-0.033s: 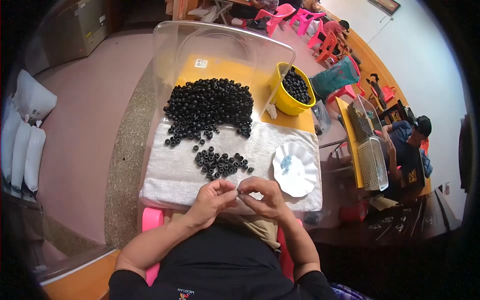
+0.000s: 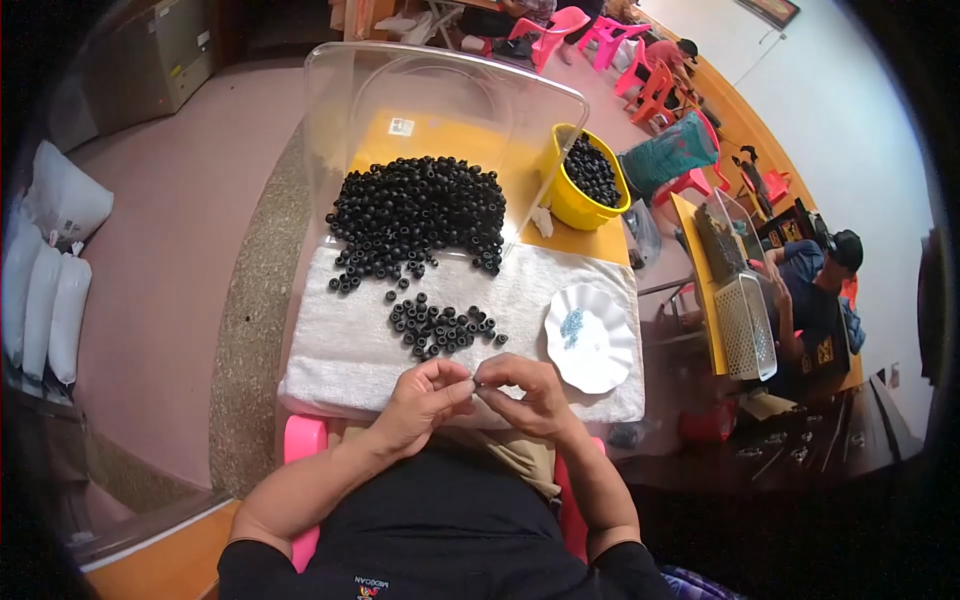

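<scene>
Just above the near edge of the table, my left hand (image 2: 432,400) and my right hand (image 2: 527,392) meet fingertip to fingertip. Both are closed in a pinch around something small and dark, mostly hidden by the fingers. Beyond them a small group of black, hollow bead-like pieces (image 2: 440,328) lies on a white towel (image 2: 345,350). Farther back is a big pile of the same black pieces (image 2: 420,210), partly within a clear plastic bin (image 2: 540,95). Right of my hands sits a white scalloped plate (image 2: 600,360) holding tiny light-blue bits (image 2: 571,327).
A yellow tub (image 2: 575,205) full of black pieces stands at the table's back right. To the right, a person (image 2: 805,285) sits by another table with a white perforated basket (image 2: 745,325). White sacks (image 2: 68,315) stand on the left; pink chairs (image 2: 555,35) are behind.
</scene>
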Demonstrator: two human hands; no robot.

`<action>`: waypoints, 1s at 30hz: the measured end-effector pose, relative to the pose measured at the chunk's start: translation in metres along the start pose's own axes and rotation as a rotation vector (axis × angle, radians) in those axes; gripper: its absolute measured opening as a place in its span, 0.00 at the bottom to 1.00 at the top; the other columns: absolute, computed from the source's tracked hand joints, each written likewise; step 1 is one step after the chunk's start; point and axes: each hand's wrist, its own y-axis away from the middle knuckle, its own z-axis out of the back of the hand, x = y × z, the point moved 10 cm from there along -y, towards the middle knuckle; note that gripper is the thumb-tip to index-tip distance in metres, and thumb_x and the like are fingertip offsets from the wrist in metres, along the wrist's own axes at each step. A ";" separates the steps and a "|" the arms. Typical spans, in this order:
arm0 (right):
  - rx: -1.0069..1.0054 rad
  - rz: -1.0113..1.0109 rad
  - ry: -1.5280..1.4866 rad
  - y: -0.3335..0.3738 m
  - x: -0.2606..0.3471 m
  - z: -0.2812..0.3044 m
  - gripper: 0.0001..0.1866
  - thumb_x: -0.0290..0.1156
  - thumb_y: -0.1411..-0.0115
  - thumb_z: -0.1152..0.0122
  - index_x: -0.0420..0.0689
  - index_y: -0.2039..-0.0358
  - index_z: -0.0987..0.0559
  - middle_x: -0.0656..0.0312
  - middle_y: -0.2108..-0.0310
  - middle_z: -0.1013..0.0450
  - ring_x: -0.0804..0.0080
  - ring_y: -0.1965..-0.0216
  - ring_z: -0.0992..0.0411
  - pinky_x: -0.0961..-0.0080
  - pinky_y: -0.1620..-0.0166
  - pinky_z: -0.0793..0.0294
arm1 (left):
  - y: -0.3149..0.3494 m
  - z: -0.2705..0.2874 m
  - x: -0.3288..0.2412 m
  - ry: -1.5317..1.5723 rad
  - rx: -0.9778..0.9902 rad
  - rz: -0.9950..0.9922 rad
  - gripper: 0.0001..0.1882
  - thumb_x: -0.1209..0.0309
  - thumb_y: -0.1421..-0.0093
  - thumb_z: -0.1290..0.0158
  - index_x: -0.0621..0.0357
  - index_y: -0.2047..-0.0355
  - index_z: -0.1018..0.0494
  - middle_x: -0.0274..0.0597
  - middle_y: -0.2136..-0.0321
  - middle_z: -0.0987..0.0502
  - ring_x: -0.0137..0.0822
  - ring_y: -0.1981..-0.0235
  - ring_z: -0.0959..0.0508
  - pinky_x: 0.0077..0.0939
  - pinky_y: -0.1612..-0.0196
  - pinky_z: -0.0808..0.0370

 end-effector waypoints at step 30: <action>-0.236 0.385 0.423 0.023 0.030 -0.012 0.18 0.17 0.58 0.30 0.41 0.63 0.21 0.58 0.68 0.24 0.62 0.70 0.25 0.72 0.68 0.26 | 0.000 0.004 0.002 -0.231 -0.022 -0.048 0.07 0.79 0.40 0.45 0.63 0.61 0.29 0.39 0.69 0.21 0.26 0.67 0.21 0.20 0.63 0.22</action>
